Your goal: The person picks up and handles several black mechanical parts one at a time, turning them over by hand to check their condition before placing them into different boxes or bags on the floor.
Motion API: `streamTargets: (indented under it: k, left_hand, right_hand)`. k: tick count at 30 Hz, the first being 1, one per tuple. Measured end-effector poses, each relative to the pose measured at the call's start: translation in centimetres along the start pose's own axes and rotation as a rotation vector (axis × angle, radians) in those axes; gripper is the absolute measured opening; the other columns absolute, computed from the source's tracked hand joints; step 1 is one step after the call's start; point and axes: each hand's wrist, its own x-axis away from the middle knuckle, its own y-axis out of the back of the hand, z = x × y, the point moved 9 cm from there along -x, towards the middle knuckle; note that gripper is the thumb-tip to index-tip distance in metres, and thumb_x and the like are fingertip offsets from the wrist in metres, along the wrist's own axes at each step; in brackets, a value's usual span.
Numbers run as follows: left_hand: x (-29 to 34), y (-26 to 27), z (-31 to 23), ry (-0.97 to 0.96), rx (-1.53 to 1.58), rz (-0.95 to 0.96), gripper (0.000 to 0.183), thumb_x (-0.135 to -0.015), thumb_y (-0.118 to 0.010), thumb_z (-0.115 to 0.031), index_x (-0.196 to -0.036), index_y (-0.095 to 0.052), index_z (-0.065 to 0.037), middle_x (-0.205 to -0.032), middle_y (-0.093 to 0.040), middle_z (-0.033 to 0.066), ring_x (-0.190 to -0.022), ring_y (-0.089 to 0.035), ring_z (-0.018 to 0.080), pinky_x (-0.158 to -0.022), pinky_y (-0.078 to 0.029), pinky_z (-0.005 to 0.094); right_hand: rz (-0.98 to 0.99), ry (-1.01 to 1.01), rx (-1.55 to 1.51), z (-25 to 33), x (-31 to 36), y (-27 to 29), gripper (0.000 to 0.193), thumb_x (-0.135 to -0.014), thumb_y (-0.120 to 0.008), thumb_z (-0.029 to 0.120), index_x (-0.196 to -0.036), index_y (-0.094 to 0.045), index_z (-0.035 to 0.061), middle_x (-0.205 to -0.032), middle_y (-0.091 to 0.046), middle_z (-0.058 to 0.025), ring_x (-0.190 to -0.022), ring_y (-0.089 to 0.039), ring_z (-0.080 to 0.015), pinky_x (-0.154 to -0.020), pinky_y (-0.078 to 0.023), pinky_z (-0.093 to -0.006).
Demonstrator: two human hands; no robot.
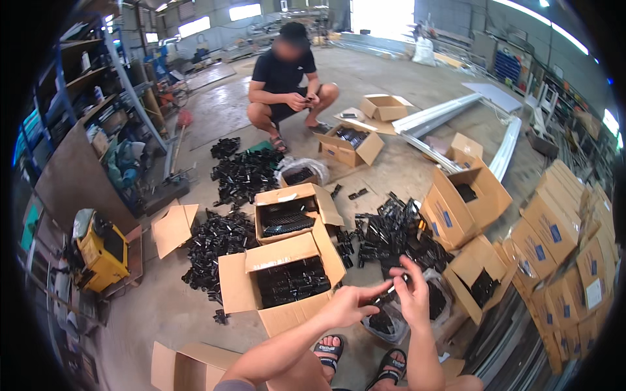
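Note:
Between my two hands is a small, narrow black part [382, 299] with a shiny edge; its exact kind is hard to make out. My left hand [353, 306] pinches its lower end between thumb and fingers. My right hand [414, 298] has its fingers closed round the upper end. Below them sits a clear plastic bag [392, 331] with black parts inside. An open cardboard box [240, 283] holding rows of black parts [293, 281] stands left of my hands. Beyond my hands lies a loose pile of black parts [386, 228].
Another person [287, 81] squats across from me, handling something small. More black parts [244, 176] are heaped on the floor. Open boxes [466, 205] stand at right, near stacked cartons [554, 228]. White metal profiles [443, 117] lie beyond; a yellow machine [101, 257] is at left.

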Motion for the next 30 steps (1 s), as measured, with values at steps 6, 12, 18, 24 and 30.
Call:
streamTargets:
  k: [6,12,18,24,30]
  left_hand:
    - [0.9,0.2,-1.5,0.063,-0.327,0.058,0.085,-0.080,-0.073,-0.010,-0.153,-0.036,-0.030,-0.111,-0.070,0.0178,-0.090,-0.067,0.0405,-0.081,-0.053,0.0459]
    - [0.7,-0.3,0.9,0.006,-0.083,-0.099,0.079,-0.082,-0.078,-0.014,-0.151,-0.040,-0.021,-0.118,-0.071,0.0145,-0.099,-0.071,0.0285,-0.088,-0.055,0.0383]
    - [-0.5,-1.0,4.3,0.121,0.255,-0.154,0.053,-0.085,-0.078,-0.020,-0.132,-0.060,-0.005,-0.112,-0.073,0.0152,-0.102,-0.071,0.0225,-0.090,-0.055,0.0339]
    - [-0.8,-0.1,3.6,0.072,0.316,-0.260,0.043,-0.086,-0.078,-0.016,-0.123,-0.064,-0.001,-0.105,-0.074,0.0129,-0.098,-0.072,0.0181,-0.085,-0.056,0.0301]
    - [0.2,1.0,2.2,0.106,0.166,-0.228,0.036,-0.084,-0.079,-0.011,-0.116,-0.065,0.001,-0.103,-0.075,0.0124,-0.095,-0.072,0.0158,-0.080,-0.057,0.0296]
  right_hand:
    - [-0.122,-0.095,0.252,-2.9,0.3,0.4,0.031,-0.101,-0.057,0.025,-0.087,-0.064,-0.0017,-0.072,-0.066,-0.0078,-0.072,-0.061,-0.0119,-0.069,-0.047,-0.0289]
    - [-0.356,-0.072,0.102,-3.2,0.9,1.9,0.040,-0.106,-0.045,0.029,-0.077,-0.055,0.0037,-0.068,-0.060,-0.0052,-0.069,-0.054,-0.0116,-0.069,-0.041,-0.0299]
    - [-0.632,-0.176,-0.213,-5.8,2.0,4.2,0.038,-0.107,-0.046,0.035,-0.080,-0.053,0.0090,-0.072,-0.056,-0.0029,-0.072,-0.054,-0.0128,-0.074,-0.041,-0.0299]
    - [-0.685,-0.194,-0.345,-5.4,2.5,3.4,0.037,-0.108,-0.044,0.034,-0.084,-0.053,0.0064,-0.075,-0.058,-0.0054,-0.074,-0.056,-0.0146,-0.073,-0.044,-0.0303]
    - [-0.587,-0.098,-0.098,-3.8,1.8,3.1,0.038,-0.108,-0.042,0.031,-0.085,-0.055,0.0035,-0.078,-0.061,-0.0070,-0.074,-0.056,-0.0145,-0.074,-0.044,-0.0308]
